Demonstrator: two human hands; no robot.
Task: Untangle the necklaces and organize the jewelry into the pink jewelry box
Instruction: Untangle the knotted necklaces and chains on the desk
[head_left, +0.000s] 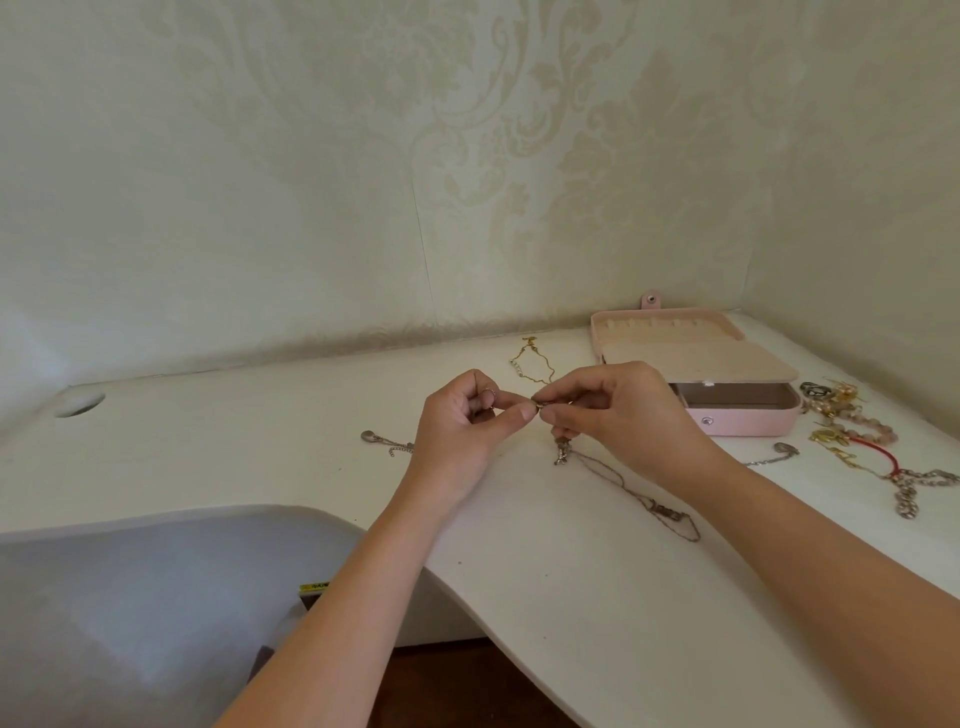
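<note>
Fingers (517, 414) on necklace (666, 512) clasp, open pink jewelry box (743, 422) nearby

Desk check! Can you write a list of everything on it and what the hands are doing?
Surface: white desk, round hole at its left.
Job's things: pink jewelry box open; silver chain necklace trails from the hands; gold necklace behind them.
Clutter: jewelry pile right of the box; silver pendant left of the hands.
Hands: left hand and right hand both pinch the chain's end.
Cables: nothing seen.
Surroundings: patterned wallpaper.

L hand (470, 415) + R hand (608, 405) pinch necklace (618, 475) over desk (571, 597); pink jewelry box (737, 415) open.
</note>
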